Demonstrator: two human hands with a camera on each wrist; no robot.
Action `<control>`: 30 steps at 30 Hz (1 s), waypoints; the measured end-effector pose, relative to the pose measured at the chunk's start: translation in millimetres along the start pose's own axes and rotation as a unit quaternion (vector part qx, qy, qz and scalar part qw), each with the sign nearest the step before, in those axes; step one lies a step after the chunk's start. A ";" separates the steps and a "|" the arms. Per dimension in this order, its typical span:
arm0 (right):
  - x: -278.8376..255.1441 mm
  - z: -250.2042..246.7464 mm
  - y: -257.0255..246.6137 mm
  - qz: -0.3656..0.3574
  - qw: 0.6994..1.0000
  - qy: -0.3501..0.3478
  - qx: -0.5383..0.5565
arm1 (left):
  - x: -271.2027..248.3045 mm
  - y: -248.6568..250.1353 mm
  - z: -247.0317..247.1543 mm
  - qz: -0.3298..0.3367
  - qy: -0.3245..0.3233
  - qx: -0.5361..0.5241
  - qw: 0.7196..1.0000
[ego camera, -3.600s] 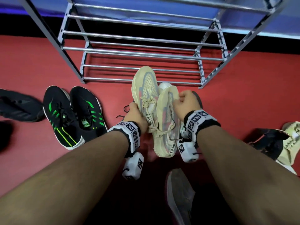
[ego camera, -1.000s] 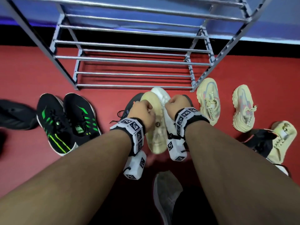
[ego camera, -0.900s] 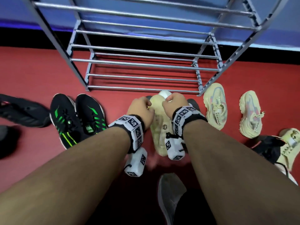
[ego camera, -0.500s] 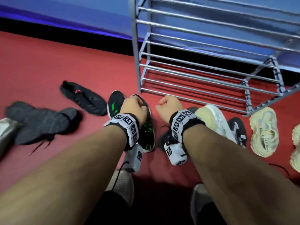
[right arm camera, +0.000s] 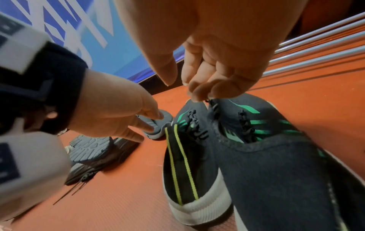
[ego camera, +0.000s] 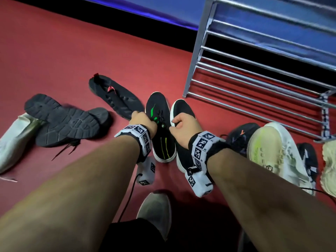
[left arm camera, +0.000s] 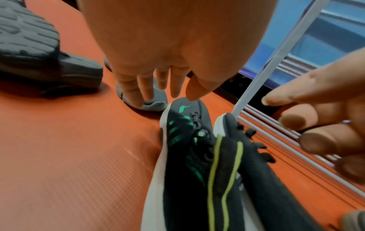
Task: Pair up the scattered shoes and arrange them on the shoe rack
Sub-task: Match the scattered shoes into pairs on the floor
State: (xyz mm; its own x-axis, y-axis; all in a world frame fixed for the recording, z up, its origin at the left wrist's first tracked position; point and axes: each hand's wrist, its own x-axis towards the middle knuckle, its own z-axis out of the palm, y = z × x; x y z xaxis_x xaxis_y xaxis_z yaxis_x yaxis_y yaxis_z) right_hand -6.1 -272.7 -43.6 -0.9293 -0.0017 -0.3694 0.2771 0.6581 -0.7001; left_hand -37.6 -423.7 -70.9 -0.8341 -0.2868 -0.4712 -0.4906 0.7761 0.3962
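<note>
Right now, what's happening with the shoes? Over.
Both hands open: left hand, right hand over the black-and-green sneakers. Sneakers on the floor. Shoe rack bare. Nothing blocking.

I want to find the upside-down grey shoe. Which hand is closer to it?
Left. The left hand is beside the upside-down grey shoe; the right hand is farther off, past the green-striped shoes.

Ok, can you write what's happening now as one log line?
step: reaching | left hand: open over left green-striped shoe | right hand: curled over right green-striped shoe, grip unclear
</note>
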 end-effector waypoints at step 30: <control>-4.8 -14.8 38.1 0.045 0.999 -0.013 -0.002 | 9.1 0.1 16.3 -0.059 0.023 0.003 0.998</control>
State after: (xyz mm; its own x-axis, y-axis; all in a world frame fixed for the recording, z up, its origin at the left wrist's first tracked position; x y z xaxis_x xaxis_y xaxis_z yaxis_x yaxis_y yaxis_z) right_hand 5.4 -236.5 -59.4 -0.8942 0.0384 -0.4460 0.3579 0.6600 -0.6606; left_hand -41.2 -417.1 -87.9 -0.7817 -0.4021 -0.4767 -0.5844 0.7391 0.3349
